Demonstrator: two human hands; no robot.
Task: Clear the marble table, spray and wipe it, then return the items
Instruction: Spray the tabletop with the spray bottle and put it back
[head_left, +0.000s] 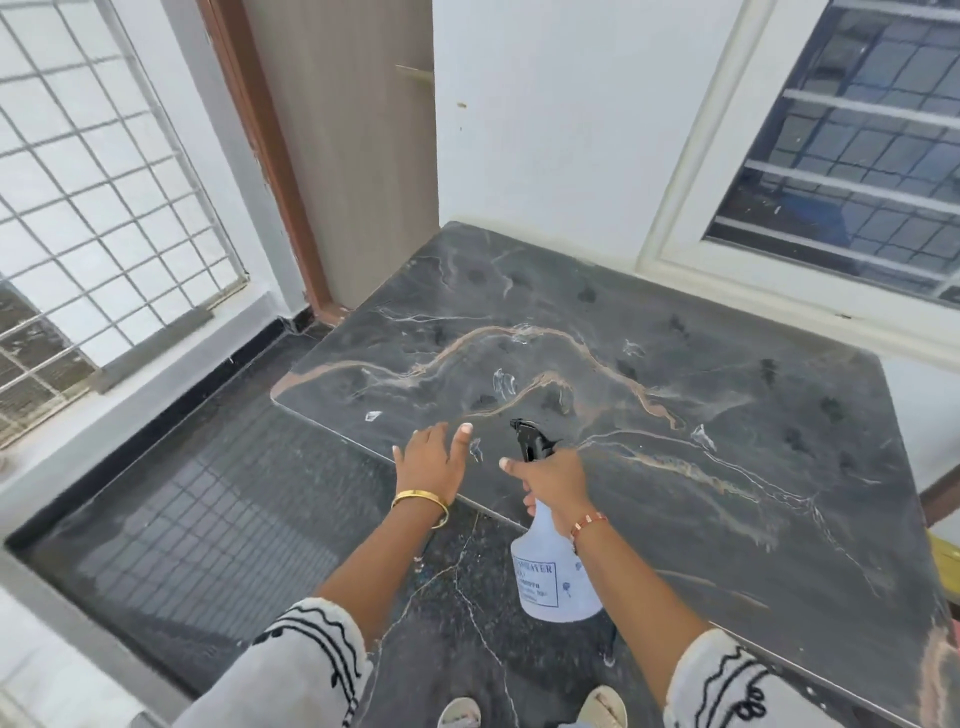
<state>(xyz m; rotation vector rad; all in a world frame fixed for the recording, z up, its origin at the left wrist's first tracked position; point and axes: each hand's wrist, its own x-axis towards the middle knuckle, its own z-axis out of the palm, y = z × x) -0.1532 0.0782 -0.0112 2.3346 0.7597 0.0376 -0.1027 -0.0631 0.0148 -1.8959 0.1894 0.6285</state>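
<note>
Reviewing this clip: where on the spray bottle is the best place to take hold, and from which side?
Grip the narrow neck just below the black trigger head, coming from behind the nozzle, as the right hand does. The spray bottle widens below, and this hold leaves a finger free for the trigger, nozzle aimed at the table.

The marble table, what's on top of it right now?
The marble table carries only scattered wet spray patches and small bright puddles. The left hand hovers flat at its near edge; the right hand holds the spray bottle. The hands hide small bits of the near edge.
</note>
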